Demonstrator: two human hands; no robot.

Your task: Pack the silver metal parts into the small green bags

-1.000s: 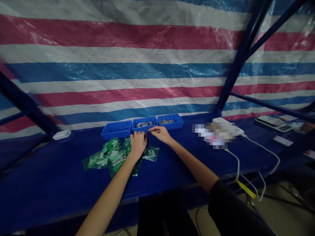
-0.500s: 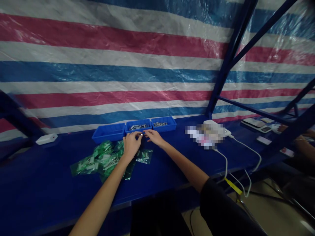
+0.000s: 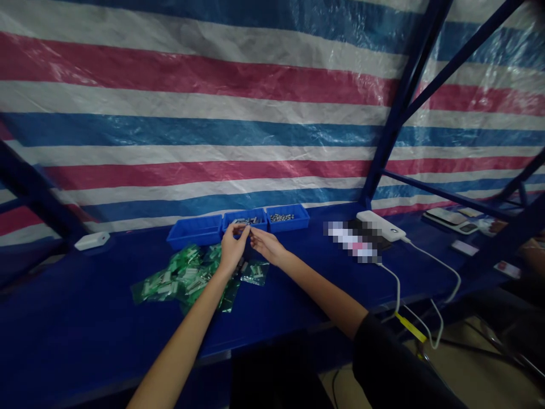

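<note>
My left hand (image 3: 232, 250) is closed in a pinch, with a small shiny metal piece (image 3: 248, 224) at its fingertips. From the right, the bent fingertips of my right hand (image 3: 269, 246) meet the same piece; its exact kind is too small to tell. Just beyond both hands stands a blue bin (image 3: 260, 229) of small metal parts, partly hidden by my fingers. Below my left wrist lies a heap of green-tinted plastic bags (image 3: 191, 277) holding pale and metal parts. One small clear bag of parts (image 3: 255, 273) lies under my right hand.
Left of the middle bin is another blue bin (image 3: 196, 232); to its right, a third holds small metal parts (image 3: 282, 217). A white device (image 3: 92, 241) lies far left. White power strip (image 3: 380, 225), cables and a blurred item are right, by a blue frame post (image 3: 385, 153). Another person's arm shows far right.
My right hand has closed in on my left, and their fingertips now meet at the small metal piece. The whole view has shifted slightly; the bins and bags lie as before.
</note>
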